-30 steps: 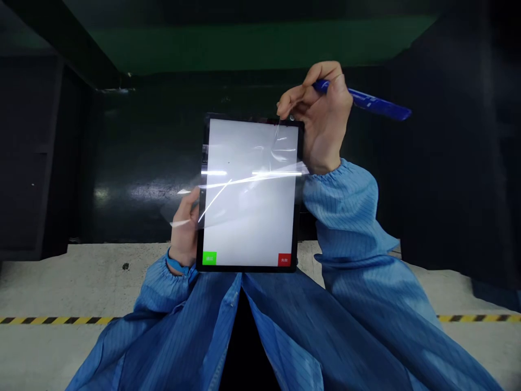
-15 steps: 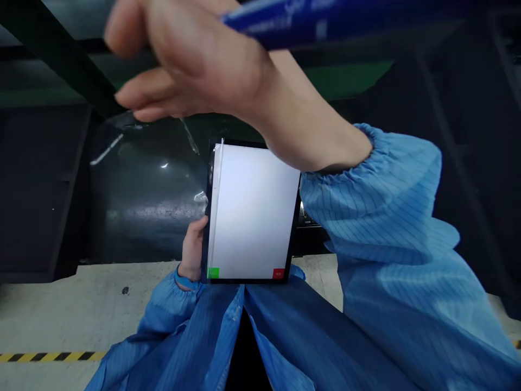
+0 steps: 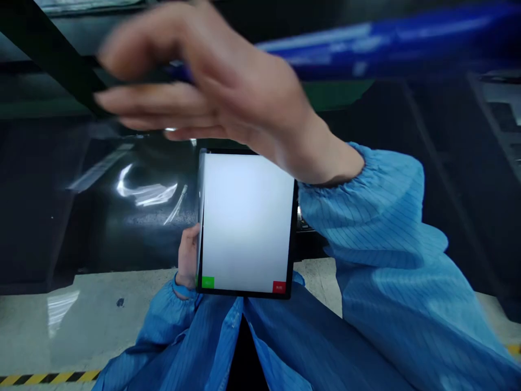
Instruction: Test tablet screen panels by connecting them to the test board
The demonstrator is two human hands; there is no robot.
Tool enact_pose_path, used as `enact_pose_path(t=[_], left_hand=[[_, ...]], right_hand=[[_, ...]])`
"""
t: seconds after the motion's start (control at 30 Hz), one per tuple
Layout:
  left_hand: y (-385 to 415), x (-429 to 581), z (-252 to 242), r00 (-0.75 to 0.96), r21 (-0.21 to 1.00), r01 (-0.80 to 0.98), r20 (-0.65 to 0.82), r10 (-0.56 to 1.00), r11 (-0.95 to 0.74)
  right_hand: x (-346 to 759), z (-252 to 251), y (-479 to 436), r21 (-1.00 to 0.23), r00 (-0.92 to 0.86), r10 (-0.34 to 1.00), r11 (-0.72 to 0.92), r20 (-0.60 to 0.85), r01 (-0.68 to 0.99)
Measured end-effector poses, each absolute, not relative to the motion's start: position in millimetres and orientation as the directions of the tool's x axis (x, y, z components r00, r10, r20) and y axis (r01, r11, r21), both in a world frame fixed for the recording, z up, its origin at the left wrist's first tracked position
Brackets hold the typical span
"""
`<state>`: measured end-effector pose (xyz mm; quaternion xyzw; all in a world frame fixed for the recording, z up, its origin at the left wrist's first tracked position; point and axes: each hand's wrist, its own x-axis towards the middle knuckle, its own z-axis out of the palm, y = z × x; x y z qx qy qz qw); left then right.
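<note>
A tablet (image 3: 248,222) with a lit white screen, a green box at its lower left and a red one at its lower right, stands upright near my body. My left hand (image 3: 188,258) grips its left edge, thumb at the side. My right hand (image 3: 240,92), partly blurred, is raised above the tablet's top edge with a blue pen (image 3: 366,49) held in it. Clear, shiny film (image 3: 148,193) spreads left from the tablet's left edge, up towards my right fingertips. Whether those fingertips touch the film, I cannot tell.
A dark bench surface (image 3: 130,244) lies behind the tablet. Dark panels flank it at left (image 3: 32,206) and right (image 3: 439,125). Part of a dark device (image 3: 304,222) shows right of the tablet. Yellow-black tape (image 3: 61,377) crosses the pale floor.
The film has swung further left and its bright reflections have changed; the strip over the screen's left side is now at the edge. The pen's visible length has shifted right and down.
</note>
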<state>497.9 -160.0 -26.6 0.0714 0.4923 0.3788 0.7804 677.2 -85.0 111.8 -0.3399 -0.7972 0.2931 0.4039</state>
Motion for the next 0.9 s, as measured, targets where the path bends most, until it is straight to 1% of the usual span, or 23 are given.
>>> enact_pose_path(t=[0.07, 0.1, 0.13, 0.17, 0.2, 0.23, 0.27, 0.3, 0.33, 0.37, 0.4, 0.43, 0.47, 0.5, 0.53, 0.57, 0.6, 0.67, 0.73, 0.8, 0.83, 0.9], left_hand=[[-156.5, 494.1, -29.5, 0.109, 0.524, -0.552, -0.725, 0.680, 0.648], [-154.6, 491.9, -31.0, 0.046, 0.546, -0.569, -0.725, 0.687, 0.615], [-152.6, 489.6, -32.4, -0.003, 0.563, -0.583, -0.722, 0.692, 0.586], [-150.9, 487.5, -33.6, -0.030, 0.571, -0.594, -0.720, 0.694, 0.566], [-149.5, 485.6, -34.6, -0.050, 0.573, -0.602, -0.722, 0.690, 0.556], [-148.5, 484.1, -35.4, -0.058, 0.571, -0.607, -0.725, 0.687, 0.552], [-148.0, 483.1, -36.0, -0.055, 0.567, -0.610, -0.727, 0.684, 0.553], [-147.9, 482.6, -36.5, -0.058, 0.567, -0.615, -0.726, 0.685, 0.548], [-148.3, 482.5, -36.9, -0.062, 0.569, -0.618, -0.723, 0.688, 0.542], [-148.9, 482.9, -37.2, -0.058, 0.574, -0.617, -0.716, 0.696, 0.539], [-149.7, 483.6, -37.5, -0.048, 0.582, -0.610, -0.705, 0.707, 0.539], [-150.5, 484.3, -37.7, -0.032, 0.591, -0.598, -0.693, 0.720, 0.542], [-151.1, 485.1, -37.8, -0.011, 0.600, -0.582, -0.681, 0.732, 0.549], [-151.5, 485.7, -37.9, 0.008, 0.609, -0.565, -0.671, 0.742, 0.557], [-151.5, 486.1, -37.9, 0.015, 0.618, -0.552, -0.664, 0.748, 0.560], [-151.0, 486.4, -38.0, 0.007, 0.627, -0.545, -0.661, 0.751, 0.557], [-150.2, 486.6, -38.4, -0.009, 0.634, -0.542, -0.661, 0.750, 0.552], [-147.5, 487.1, -39.9, -0.029, 0.646, -0.532, -0.660, 0.751, 0.547], [-144.5, 488.0, -42.3, -0.043, 0.670, -0.517, -0.642, 0.765, 0.533], [-141.8, 489.3, -44.4, -0.062, 0.694, -0.506, -0.622, 0.781, 0.513], [-140.7, 489.8, -45.1, -0.074, 0.702, -0.504, -0.616, 0.784, 0.504], [-139.2, 489.4, -45.8, -0.088, 0.712, -0.492, -0.613, 0.785, 0.500]], right_hand=[[697.0, 105.7, -94.2, -0.824, -0.449, 0.808, 0.518, 0.382, 0.229], [707.8, 101.1, -99.0, -0.839, -0.407, 0.831, 0.495, 0.380, 0.226], [717.8, 95.8, -104.0, -0.812, -0.278, 0.865, 0.493, 0.417, 0.314], [726.1, 90.1, -109.2, -0.742, -0.148, 0.850, 0.516, 0.506, 0.427], [731.5, 84.0, -114.6, -0.685, -0.012, 0.804, 0.514, 0.594, 0.517], [733.8, 77.7, -120.3, -0.658, 0.122, 0.737, 0.501, 0.665, 0.562], [732.7, 71.1, -125.8, -0.648, 0.222, 0.665, 0.503, 0.713, 0.571], [728.6, 64.1, -131.1, -0.641, 0.261, 0.628, 0.511, 0.734, 0.572], [722.0, 56.5, -135.8, -0.615, 0.215, 0.631, 0.527, 0.745, 0.587], [713.9, 48.3, -139.8, -0.552, 0.085, 0.655, 0.553, 0.751, 0.624], [705.0, 39.4, -142.8, -0.457, -0.116, 0.691, 0.584, 0.714, 0.670], [696.1, 29.7, -145.0, -0.355, -0.317, 0.712, 0.622, 0.626, 0.697], [687.9, 19.5, -146.6, -0.276, -0.465, 0.717, 0.656, 0.520, 0.702], [680.9, 8.9, -148.0, -0.223, -0.553, 0.712, 0.679, 0.432, 0.700], [675.2, -1.5, -149.3, -0.190, -0.585, 0.709, 0.686, 0.393, 0.703], [671.0, -11.3, -150.9, -0.168, -0.588, 0.709, 0.682, 0.389, 0.711], [668.2, -20.0, -152.8, -0.156, -0.569, 0.709, 0.672, 0.417, 0.724], [666.6, -32.1, -157.3, -0.164, -0.500, 0.691, 0.656, 0.522, 0.737], [670.6, -35.4, -161.9, -0.222, -0.419, 0.673, 0.652, 0.610, 0.725], [681.5, -32.1, -166.6, -0.297, -0.322, 0.677, 0.631, 0.662, 0.716], [690.0, -29.9, -169.2, -0.337, -0.253, 0.690, 0.598, 0.678, 0.727], [712.1, -29.5, -175.2, -0.425, -0.048, 0.725, 0.454, 0.687, 0.783]])
